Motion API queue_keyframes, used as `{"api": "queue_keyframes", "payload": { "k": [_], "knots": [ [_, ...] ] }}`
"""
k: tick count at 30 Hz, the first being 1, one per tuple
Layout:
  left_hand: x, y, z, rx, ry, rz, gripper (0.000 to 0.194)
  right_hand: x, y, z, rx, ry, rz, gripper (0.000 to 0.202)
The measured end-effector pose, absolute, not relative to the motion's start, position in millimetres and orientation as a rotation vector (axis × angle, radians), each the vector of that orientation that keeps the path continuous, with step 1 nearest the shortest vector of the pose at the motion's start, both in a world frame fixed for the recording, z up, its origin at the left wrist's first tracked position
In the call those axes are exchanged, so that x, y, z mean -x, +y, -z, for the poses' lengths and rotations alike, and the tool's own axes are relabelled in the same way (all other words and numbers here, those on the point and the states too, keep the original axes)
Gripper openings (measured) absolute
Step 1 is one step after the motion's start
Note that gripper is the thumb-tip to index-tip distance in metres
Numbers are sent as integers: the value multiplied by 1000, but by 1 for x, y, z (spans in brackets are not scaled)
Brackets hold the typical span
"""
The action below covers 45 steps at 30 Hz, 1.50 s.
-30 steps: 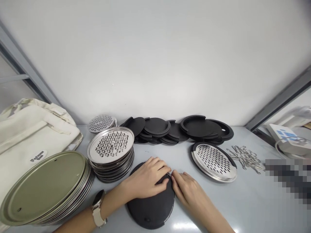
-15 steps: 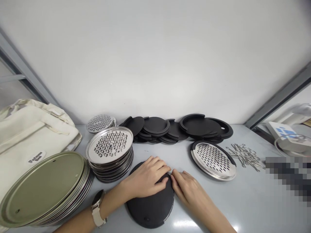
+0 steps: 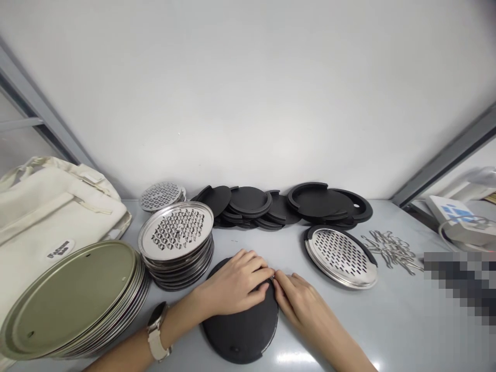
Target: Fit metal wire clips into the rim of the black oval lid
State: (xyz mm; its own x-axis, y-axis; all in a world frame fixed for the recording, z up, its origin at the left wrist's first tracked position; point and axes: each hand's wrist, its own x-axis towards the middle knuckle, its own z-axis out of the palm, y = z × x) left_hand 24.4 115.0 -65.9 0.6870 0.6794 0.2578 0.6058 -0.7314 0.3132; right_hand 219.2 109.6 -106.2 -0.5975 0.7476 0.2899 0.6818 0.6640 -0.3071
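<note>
A round black disc point(image 3: 242, 336) with a thin metallic line along its rim lies flat on the table in front of me. My left hand point(image 3: 240, 284), a watch on its wrist, rests across the disc's upper part, fingers bent over toward the far right rim. At that rim the fingertips of my right hand point(image 3: 296, 297) pinch together and meet the left fingertips. A small silvery bit shows between them, mostly hidden. Right of the hands is a round metal grater plate point(image 3: 341, 253) seated in a black holder.
To the left stand a stack of grater plates point(image 3: 176, 232), a smaller grater pile point(image 3: 160, 196), stacked olive oval trays point(image 3: 77, 294) and a cream bag point(image 3: 58, 206). Black round holders point(image 3: 248, 201) line the wall. Loose metal clips point(image 3: 391, 248) lie right, near a white box point(image 3: 457, 214).
My right fingertips have shifted very slightly, covering more of the silvery bit at the rim. Otherwise the hands and the disc stay in place, and the view has moved a little.
</note>
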Motion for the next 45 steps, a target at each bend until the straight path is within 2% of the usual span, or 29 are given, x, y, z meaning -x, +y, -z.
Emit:
{"api": "queue_keyframes", "payload": {
  "k": [45],
  "knots": [
    [-25,117,69,-2683,1054,-532,23,-220,111,108,1113,-2518,-221,16]
  ]
}}
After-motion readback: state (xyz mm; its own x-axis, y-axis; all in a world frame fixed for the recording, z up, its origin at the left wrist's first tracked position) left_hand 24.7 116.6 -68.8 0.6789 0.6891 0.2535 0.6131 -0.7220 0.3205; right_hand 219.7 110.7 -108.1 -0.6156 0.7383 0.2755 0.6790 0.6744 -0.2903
